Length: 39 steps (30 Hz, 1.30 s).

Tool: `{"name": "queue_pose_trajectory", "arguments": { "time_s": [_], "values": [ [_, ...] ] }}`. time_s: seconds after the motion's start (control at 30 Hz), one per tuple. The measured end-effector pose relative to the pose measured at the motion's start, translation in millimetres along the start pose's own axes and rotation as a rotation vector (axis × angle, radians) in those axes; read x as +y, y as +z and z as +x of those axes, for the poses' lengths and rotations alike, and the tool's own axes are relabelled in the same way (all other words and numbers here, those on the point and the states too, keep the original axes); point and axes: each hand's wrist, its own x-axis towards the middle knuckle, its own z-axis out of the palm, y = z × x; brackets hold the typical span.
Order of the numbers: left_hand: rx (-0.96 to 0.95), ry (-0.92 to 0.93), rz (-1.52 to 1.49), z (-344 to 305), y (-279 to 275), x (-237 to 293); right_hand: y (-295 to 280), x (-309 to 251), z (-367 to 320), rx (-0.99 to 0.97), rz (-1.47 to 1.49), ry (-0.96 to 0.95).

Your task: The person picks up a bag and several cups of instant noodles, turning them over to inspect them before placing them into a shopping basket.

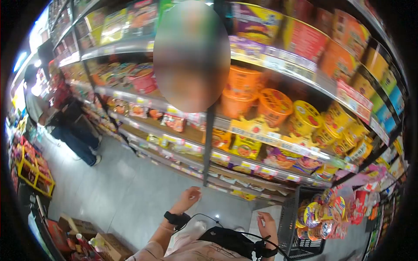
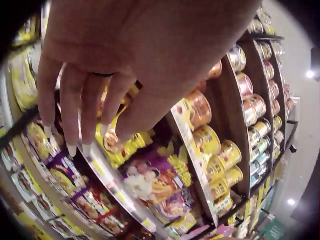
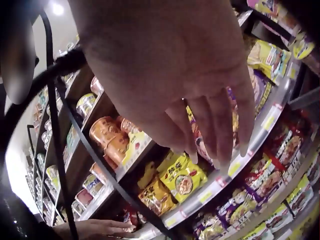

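The left hand (image 1: 186, 199) is raised in front of the lower shelves with the wrist bent back, and a black wrist strap (image 1: 176, 217) is worn on its forearm. In the left wrist view its fingers (image 2: 70, 115) are stretched out and slightly spread, and nothing is held. They are pointed toward a glossy purple noodle packet (image 2: 160, 187) and a row of yellow noodle packets (image 2: 122, 145) on a grey metal shelf (image 2: 117, 192). No contact with the packets is seen.

The right hand (image 1: 266, 224) is held lower and nearer the body, to the right, just beside a black wire basket (image 1: 288, 217) filled with round foil-lidded noodle cups (image 1: 318, 215). Its fingers (image 3: 220, 125) hang loosely, a little curled, and nothing is gripped. In the right wrist view the yellow noodle packets lie beyond the fingertips, and orange noodle cups (image 3: 107, 132) are stacked on the shelf above.
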Motion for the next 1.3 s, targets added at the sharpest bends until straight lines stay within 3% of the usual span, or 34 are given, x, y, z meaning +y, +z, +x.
{"name": "queue_pose_trajectory", "arguments": {
  "time_s": [0.23, 0.43, 0.57, 0.83, 0.93, 0.97, 1.07, 1.3],
  "values": [
    [0.431, -0.149, 0.157, -97.7, -123.1, -67.0, 58.4, -55.5, 37.9, -0.194, -0.047, -0.135],
    [0.619, -0.272, 0.033, -148.6, -143.4, -78.1, 98.3, -83.4, 73.3, -0.354, -0.065, -0.213],
    [0.670, -0.254, 0.024, -160.0, -141.3, -99.9, 146.4, -71.9, 100.7, -0.500, -0.115, -0.317],
    [0.729, -0.338, -0.022, -160.8, -193.5, -107.8, 211.8, -124.3, 149.4, -0.671, 0.024, -0.311],
    [0.722, -0.321, -0.016, -144.5, -232.9, -105.8, 237.6, -150.4, 172.9, -0.695, 0.081, -0.243],
    [0.707, -0.331, 0.006, -137.3, -247.0, -107.7, 251.2, -148.1, 182.7, -0.639, 0.078, -0.356],
    [0.654, -0.332, 0.060, -105.2, -285.8, -108.8, 278.0, -162.1, 206.7, -0.643, 0.073, -0.334],
    [0.511, -0.327, 0.232, -32.7, -340.1, -47.6, 290.0, -186.5, 230.2, -0.611, 0.114, -0.225]
  ]
}}
